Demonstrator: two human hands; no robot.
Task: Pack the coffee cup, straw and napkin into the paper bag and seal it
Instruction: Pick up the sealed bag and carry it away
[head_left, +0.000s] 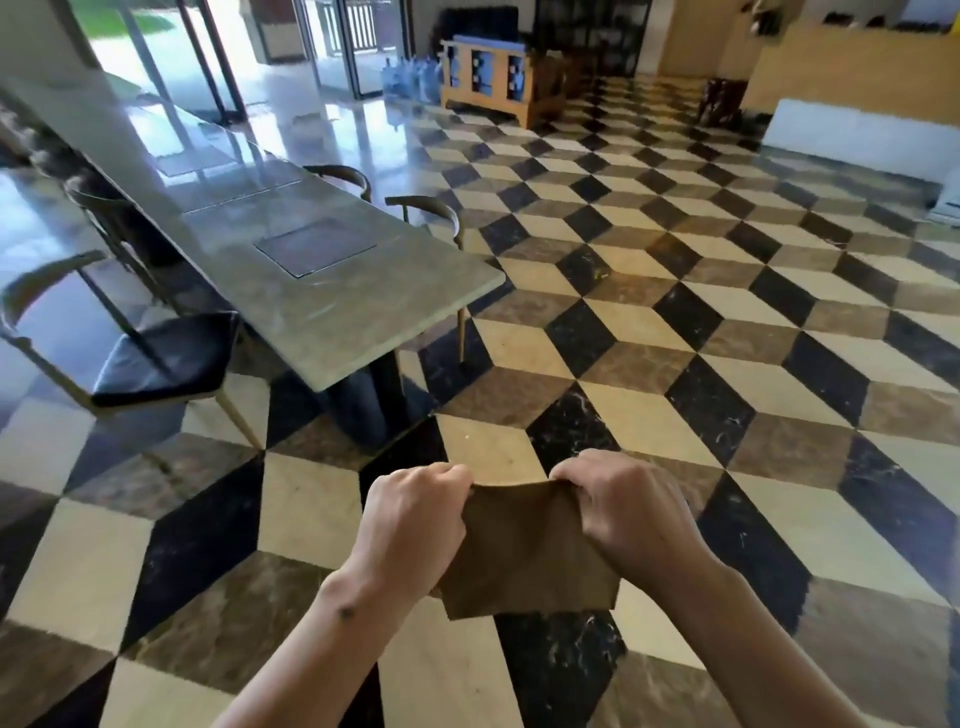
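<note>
I am holding the brown paper bag (524, 551) in the air above the checkered floor (675, 364), my left hand (410, 525) and right hand (628, 514) each gripping a top corner with curled fingers. Farther off, a long tabletop (322, 291) is standing with chairs (150, 358) beside it.

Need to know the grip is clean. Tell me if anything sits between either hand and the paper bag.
Nothing visible does. The left hand and right hand each grip a top corner of the paper bag directly, holding it above the floor.

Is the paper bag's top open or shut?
Shut: both hands, left hand and right hand, pinch the paper bag top edge flat.
</note>
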